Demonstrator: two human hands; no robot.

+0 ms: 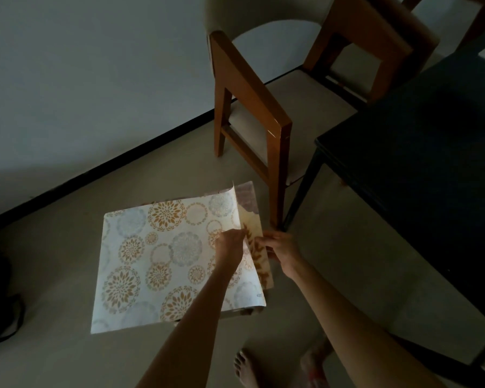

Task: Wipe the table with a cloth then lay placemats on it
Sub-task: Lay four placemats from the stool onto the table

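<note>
Mats [163, 264]: stack held over the floor, left of the dark table [420, 163], top one with orange and grey medallions | left hand [230, 246]: I pinch the top mat's right edge, peeling it up | right hand [280, 249]: I grip the leaf-print mat [259, 264] beneath | writing: tiny mark near the mat's corner, unreadable | chair [252, 88]: beside the table

Both bare forearms reach forward and down, converging at the right edge of the placemat [163, 264]. The left hand [230, 245] pinches that edge with curled fingertips. The right hand [280, 249], just beside it, pinches a sheet beneath. Two bare feet [247, 368] stand below the placemat.
</note>
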